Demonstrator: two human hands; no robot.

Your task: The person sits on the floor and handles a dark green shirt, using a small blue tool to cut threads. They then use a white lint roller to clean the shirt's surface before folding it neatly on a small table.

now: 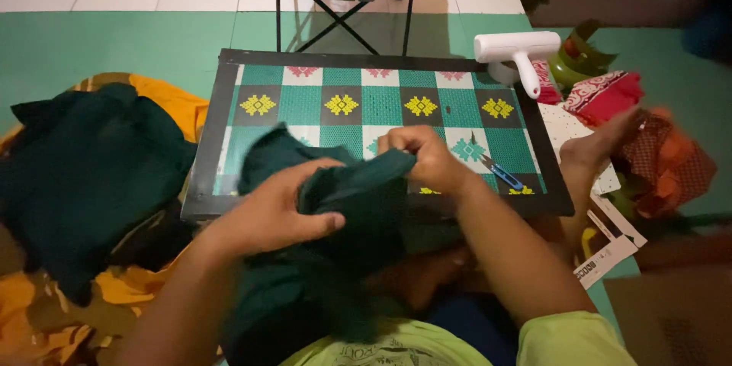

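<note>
Left hand (278, 210) flat on dark green cloth (358, 206), fingers together, thumb pressing soft bunched fold. Right hand (423, 156) pinches same cloth's upper edge, fingers clamped on it. Cloth limp, matte, draped from lap onto low table (396, 63); table top woven-look, green-white checks with yellow diamonds, black frame. Small blue cutter (499, 175) lies on table near right wrist. White lint roller (518, 52) at far corner. Dark green pile (84, 175) over yellow fabric (46, 320) at left.
</note>
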